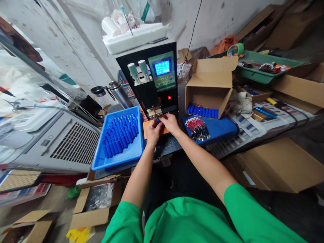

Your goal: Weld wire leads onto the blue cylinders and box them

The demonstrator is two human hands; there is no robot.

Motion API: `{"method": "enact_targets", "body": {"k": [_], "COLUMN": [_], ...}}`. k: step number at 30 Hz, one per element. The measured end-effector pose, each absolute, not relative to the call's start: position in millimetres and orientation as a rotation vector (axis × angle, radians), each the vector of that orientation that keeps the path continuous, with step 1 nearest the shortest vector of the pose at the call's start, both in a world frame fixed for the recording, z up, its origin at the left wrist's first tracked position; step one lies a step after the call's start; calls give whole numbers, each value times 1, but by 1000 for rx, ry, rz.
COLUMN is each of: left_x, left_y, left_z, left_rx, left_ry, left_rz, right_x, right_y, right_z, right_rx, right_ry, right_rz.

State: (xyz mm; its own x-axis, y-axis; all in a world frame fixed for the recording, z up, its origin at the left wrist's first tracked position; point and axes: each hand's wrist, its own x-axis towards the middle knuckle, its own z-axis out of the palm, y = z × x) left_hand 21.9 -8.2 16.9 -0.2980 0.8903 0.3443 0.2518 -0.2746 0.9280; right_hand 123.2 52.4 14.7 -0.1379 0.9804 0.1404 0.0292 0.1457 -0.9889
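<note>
My left hand [154, 131] is closed in front of the black spot welding machine [148, 91], just under its electrode tips [154, 110]. Close beside it, my right hand [170, 122] is closed too, and the fingertips of both hands meet. Between them a bit of a blue battery cell [158, 120] shows; the fingers hide most of it. An orange pad [146, 127] lies beneath the hands. To the left, a blue tray [118, 164] holds many upright blue cells [121, 135]. On the right a bundle of red and black wires [197, 128] rests on a blue surface [221, 130].
An open cardboard box [209, 79] with a row of blue cells [202, 110] stands right of the machine. A steel flask [120, 94] is behind the tray. Further right is a green tray [263, 74] of wires. White foam [136, 37] lies on the machine.
</note>
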Motion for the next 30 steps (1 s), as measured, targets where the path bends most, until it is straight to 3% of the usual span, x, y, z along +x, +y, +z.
{"method": "enact_targets", "body": {"k": [30], "left_x": [20], "left_y": [-3], "left_z": [7], "left_rx": [1402], "left_ry": [1329], "left_rz": [1635], "right_x": [138], "right_y": [41], "right_z": [16], "right_rx": [-1004], "right_ry": [-1432], "right_rz": [1184]}}
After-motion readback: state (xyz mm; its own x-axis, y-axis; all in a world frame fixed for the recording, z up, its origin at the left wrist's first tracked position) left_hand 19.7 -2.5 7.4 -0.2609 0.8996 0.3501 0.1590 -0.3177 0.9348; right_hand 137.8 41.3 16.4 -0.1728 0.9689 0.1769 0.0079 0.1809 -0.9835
